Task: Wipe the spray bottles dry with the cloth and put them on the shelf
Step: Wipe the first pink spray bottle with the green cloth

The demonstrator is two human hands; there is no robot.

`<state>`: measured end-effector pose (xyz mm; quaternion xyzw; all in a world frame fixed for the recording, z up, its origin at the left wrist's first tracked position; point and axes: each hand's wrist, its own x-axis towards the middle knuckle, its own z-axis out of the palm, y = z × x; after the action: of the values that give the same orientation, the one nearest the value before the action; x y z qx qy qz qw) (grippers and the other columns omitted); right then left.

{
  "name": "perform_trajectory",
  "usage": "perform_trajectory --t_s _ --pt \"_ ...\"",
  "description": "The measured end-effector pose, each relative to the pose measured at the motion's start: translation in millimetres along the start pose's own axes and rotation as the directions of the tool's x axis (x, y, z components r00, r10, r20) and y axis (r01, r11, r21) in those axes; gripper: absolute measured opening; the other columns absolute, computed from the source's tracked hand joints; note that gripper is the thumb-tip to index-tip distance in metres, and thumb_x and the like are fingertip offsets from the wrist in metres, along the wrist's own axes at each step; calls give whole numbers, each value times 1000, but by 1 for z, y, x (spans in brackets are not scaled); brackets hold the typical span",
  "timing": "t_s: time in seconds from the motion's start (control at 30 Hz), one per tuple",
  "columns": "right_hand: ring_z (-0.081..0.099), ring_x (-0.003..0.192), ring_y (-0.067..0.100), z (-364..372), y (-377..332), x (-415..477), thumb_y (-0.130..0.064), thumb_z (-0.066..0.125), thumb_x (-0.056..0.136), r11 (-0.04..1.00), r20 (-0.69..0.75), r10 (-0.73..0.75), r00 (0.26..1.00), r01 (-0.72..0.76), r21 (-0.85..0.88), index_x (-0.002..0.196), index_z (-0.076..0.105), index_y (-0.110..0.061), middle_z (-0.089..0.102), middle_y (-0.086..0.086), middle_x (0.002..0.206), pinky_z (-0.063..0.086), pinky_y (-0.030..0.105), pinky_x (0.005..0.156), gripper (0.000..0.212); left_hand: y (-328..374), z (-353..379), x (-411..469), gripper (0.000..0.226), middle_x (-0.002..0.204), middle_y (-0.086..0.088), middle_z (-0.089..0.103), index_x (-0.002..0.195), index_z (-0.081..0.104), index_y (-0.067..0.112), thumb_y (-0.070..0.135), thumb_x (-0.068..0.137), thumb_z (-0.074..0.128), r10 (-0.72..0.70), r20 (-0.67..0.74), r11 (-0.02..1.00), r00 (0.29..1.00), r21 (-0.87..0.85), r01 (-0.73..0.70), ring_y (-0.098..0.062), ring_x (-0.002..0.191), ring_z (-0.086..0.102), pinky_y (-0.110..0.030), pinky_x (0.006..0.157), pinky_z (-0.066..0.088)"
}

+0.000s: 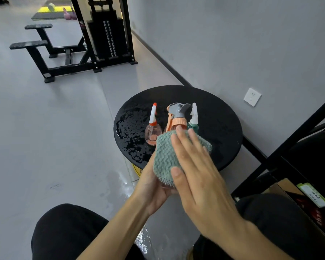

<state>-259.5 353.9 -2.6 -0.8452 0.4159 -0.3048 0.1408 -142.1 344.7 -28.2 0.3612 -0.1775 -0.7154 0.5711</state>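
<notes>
**Wiping the orange-collared bottle over a wet desk**

Nearest us, two knees in black trousers, and above them both bare arms reach forward. The right hand lies flat over a teal knitted cloth, fingers pressed together and extended, thumb against the cloth's near edge. The left hand cups from beneath on the left; its fingers are hidden behind the cloth, so I cannot tell how they sit, though it looks to be carrying the weight.

Wrapped in that cloth is a clear spray bottle with an orange collar and grey trigger head, held just above the near part of the round black desk. Only its head and neck show. Beyond it stand a small pinkish clear bottle with a white and red nozzle, to the left, and a green bottle with a white nozzle, to the right.

The hazards: water beads cover the desk's left side, and a wet bottle under a flat palm could slip out and topple those neighbours. The black metal shelf frame sits off to the right; a bottle moved there half-dried would carry drips along.
</notes>
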Motion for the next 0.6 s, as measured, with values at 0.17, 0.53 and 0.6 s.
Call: perform_trajectory --t_s 0.17,0.53,0.6 --pt "-7 147 -1 -9 9 27 -39 21 103 999 -10 37 999 -36 39 154 13 -25 4 -16 162 9 35 122 54 0 1 0 35 85 -2 75 103 68 20 41 90 43 -29 26 991 999 129 26 -15 69 72 -32 49 55" --pt "-5 150 11 5 2 4 -32 24 102 999 13 -39 999 39 2 154 15 -21 3 -13 162 5 47 120 54 -3 -3 0 34 92 -2 76 84 79 23 36 79 48 38 9 994 999 106 -39 -14 81 73 -30 63 60" --pt "-7 149 6 -1 7 19 -33 24 103 998 -14 5 1000 -4 58 154 15 -23 3 -14 162 7 48 121 53 -5 -2 0 35 93 -1 76 89 78 25 42 79 48 3 1 993 1000 118 -3 -15 78 73 -32 58 59"
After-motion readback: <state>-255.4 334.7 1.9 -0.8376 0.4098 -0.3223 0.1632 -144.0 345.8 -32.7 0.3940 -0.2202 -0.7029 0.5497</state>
